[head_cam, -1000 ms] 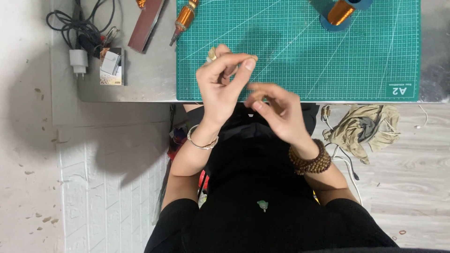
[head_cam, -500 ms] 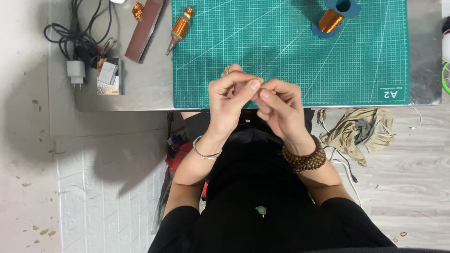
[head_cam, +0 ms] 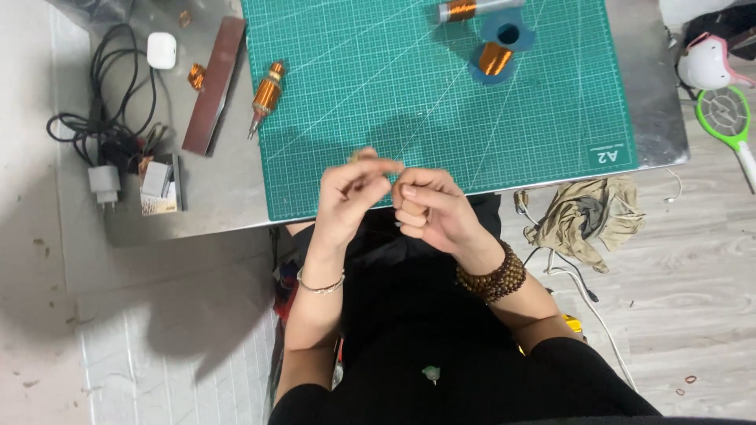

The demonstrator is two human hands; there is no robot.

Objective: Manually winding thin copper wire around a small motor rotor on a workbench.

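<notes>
1. Nearest the camera sit the person's lap in black clothing and both forearms, a thin silver bangle (head_cam: pixel 319 285) on the left wrist and a stack of brown wooden bead bracelets (head_cam: pixel 494 275) on the right.
2. The left hand (head_cam: pixel 346 201) and the right hand (head_cam: pixel 429 208) meet just over the near edge of the desk, fingertips almost touching.
3. The left fingers (head_cam: pixel 376 167) are pinched together on a small tan object (head_cam: pixel 364 155) that peeks out above them; what it is cannot be told.
4. The right fingers (head_cam: pixel 421 193) are curled closed; whether they grip anything cannot be told.
5. Under the hands lies the green gridded cutting mat (head_cam: pixel 441 102), covering the middle of the grey metal desk (head_cam: pixel 224 197).
6. Farther out, a copper-wound motor rotor (head_cam: pixel 266 94) lies at the mat's left edge, beside a flat brown strip (head_cam: pixel 214 85) on bare desk.
7. Near the desk's left edge lie a tangle of black cables (head_cam: pixel 110 102) and a white charger plug (head_cam: pixel 103 183).
8. Toward the far edge stands a blue spool of copper wire (head_cam: pixel 498 49).
9. On the floor to the right lies a crumpled beige cloth (head_cam: pixel 587 216).
</notes>
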